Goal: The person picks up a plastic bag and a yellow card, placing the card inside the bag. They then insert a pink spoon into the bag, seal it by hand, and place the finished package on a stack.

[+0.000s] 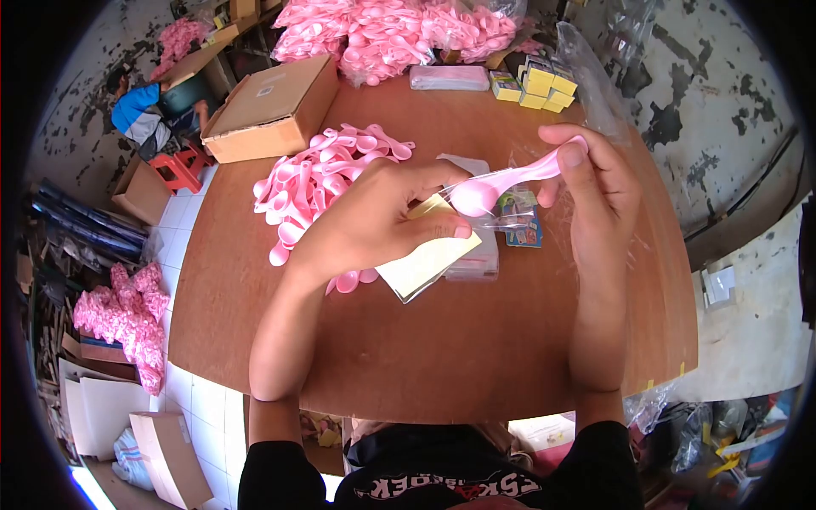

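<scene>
My left hand [374,212] pinches a clear plastic bag with a pale yellow card [432,259] in it, thumb on the front. In my right hand [602,187] is a pink plastic spoon [478,197], gripped by the end of its handle. The spoon's bowl points left and lies at the bag's mouth, close to my left fingertips. Beneath the hands, a stack of clear plastic bags [473,265] rests on the brown table [501,348], next to a small colourful printed card [524,233]. A pile of loose pink spoons [316,180] spreads out behind my left forearm.
A cardboard box [270,109] stands at the table's back left. Behind are a large heap of pink spoons [382,38], a plastic-wrapped pack [449,78] and several yellow card stacks [537,82]. Another person [140,115] sits on a red stool [180,168] at far left.
</scene>
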`<state>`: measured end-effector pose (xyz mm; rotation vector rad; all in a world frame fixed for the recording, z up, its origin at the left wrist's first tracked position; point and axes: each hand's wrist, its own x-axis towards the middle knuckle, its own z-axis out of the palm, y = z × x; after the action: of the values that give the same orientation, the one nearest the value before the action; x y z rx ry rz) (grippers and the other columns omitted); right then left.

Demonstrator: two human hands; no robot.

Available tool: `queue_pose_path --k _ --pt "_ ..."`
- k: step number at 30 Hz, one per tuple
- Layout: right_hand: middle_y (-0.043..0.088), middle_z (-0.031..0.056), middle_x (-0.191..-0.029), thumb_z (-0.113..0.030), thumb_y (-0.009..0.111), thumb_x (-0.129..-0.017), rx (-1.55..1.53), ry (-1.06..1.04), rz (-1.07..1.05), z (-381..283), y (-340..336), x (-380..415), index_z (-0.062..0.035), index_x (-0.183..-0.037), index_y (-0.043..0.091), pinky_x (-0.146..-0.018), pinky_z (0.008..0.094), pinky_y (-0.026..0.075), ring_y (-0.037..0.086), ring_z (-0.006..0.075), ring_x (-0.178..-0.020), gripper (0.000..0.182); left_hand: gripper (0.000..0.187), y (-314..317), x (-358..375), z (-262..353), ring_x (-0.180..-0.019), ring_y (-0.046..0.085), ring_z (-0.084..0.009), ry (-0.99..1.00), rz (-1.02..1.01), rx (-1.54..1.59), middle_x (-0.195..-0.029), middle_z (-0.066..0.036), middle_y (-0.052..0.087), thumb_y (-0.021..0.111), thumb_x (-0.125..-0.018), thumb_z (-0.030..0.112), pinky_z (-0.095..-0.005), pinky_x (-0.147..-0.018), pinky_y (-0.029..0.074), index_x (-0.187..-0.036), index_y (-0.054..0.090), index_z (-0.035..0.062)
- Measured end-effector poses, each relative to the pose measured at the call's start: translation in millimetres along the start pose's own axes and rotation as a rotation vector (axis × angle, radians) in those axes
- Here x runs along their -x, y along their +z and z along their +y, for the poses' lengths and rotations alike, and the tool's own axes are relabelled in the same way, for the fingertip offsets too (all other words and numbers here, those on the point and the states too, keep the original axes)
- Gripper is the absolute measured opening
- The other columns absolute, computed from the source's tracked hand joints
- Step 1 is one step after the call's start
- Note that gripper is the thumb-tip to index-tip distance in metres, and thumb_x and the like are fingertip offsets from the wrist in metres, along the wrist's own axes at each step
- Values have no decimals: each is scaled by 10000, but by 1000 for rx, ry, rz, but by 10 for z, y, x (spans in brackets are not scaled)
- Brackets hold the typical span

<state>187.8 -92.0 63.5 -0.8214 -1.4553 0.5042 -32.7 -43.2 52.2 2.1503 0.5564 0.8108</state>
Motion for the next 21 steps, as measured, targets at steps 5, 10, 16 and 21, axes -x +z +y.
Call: queue_pose_path --k 5,10,16,21 --pt "608 -9 -773 -213 602 -967 -33 48 -19 -2 -7 -11 8 -1065 675 -531 189 403 512 34 -588 252 332 20 -16 2 -823 626 -82 4 15 19 -908 -58 693 767 -820 84 -257 -704 509 -1103 640 -35" --pt "620 -8 -788 -189 618 -956 -59 98 -46 -13 22 31 10 -1071 671 -517 184 393 508 26 -581 235 387 66 -19 -4 -847 629 -91 50 17 -5 -933 -63 696 783 -805 105 -270 -738 519 -1133 634 -36" --pt "669 16 -840 -48 705 -868 -174 -14 175 -40 167 49 -7 -942 673 -500 170 383 542 24 -628 91 441 136 -14 -25 -910 637 -113 59 83 96 -999 -87 691 779 -805 67 -283 -795 530 -1190 600 -54" --pt "659 54 -945 -68 739 -828 161 -239 -31 115 72 10 -24 -916 680 -602 208 445 578 69 -731 115 493 171 -31 15 -918 647 -129 60 153 99 -1016 -97 680 747 -815 2 -263 -809 535 -1262 547 -46"
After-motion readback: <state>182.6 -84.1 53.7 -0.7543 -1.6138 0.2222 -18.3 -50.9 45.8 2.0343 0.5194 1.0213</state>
